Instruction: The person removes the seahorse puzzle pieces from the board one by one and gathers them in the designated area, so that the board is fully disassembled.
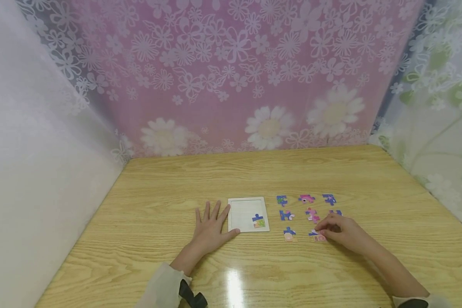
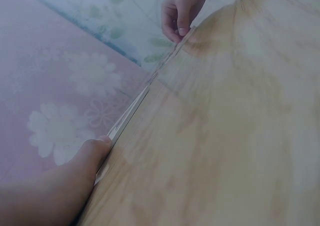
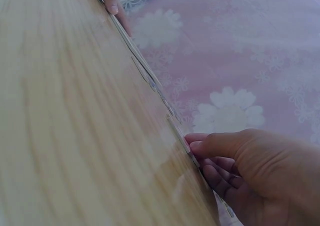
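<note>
A square white puzzle tray (image 1: 240,216) lies on the table, with one blue-and-green jigsaw piece (image 1: 259,221) in its lower right corner. My left hand (image 1: 209,231) rests flat with spread fingers at the tray's left side, index fingertip and thumb at its edge. To the right, my right hand (image 1: 340,233) pinches the right end of a pink-and-blue jigsaw piece (image 1: 315,236) in the front row. In the right wrist view, thumb and index fingertips (image 3: 195,143) meet at the piece's thin edge. My right hand partly covers a blue jigsaw piece (image 1: 336,212) behind it.
Several loose pieces lie in rows right of the tray, among them a pink one with an eye (image 1: 306,198), a starfish piece (image 1: 329,199) and a blue-and-beige piece (image 1: 289,234). The wood-grain table (image 1: 169,179) meets flowered curtains at the back and sides.
</note>
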`<state>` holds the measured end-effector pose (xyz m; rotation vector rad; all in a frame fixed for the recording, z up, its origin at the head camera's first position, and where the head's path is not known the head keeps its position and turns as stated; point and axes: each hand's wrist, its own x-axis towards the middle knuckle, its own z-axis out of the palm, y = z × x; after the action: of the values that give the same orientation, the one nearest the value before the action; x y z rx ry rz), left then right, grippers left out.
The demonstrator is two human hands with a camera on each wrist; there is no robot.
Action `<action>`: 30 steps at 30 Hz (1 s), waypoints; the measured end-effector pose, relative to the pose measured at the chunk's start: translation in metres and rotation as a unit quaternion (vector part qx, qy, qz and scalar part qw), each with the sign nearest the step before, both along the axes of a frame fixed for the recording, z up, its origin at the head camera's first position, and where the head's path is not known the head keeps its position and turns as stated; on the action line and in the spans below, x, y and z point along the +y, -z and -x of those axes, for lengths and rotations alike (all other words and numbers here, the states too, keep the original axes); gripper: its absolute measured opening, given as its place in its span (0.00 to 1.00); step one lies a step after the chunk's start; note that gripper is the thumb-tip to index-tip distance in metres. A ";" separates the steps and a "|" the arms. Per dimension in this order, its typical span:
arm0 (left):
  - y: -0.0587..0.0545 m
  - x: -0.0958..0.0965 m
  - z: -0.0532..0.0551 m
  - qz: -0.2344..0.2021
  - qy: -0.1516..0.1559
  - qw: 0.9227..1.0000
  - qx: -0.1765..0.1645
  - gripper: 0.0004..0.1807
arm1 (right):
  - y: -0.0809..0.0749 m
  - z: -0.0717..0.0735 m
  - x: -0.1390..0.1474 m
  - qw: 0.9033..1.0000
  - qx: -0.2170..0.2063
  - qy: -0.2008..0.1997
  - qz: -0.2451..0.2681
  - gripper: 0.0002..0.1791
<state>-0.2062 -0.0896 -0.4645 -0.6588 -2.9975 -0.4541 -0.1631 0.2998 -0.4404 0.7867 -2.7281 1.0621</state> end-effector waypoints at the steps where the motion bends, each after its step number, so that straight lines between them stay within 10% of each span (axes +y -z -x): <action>1: 0.000 0.000 0.000 -0.001 0.000 1.000 0.000 0.48 | 0.001 0.000 0.000 1.000 0.001 -0.005 0.004 0.08; 30: 0.000 0.000 0.000 -0.007 0.002 1.000 -0.001 0.47 | 0.003 0.000 0.002 1.000 -0.007 -0.021 0.019 0.07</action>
<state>-0.2061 -0.0900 -0.4645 -0.6629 -2.9937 -0.4752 -0.1631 0.3015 -0.4435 0.8389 -2.7045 1.1287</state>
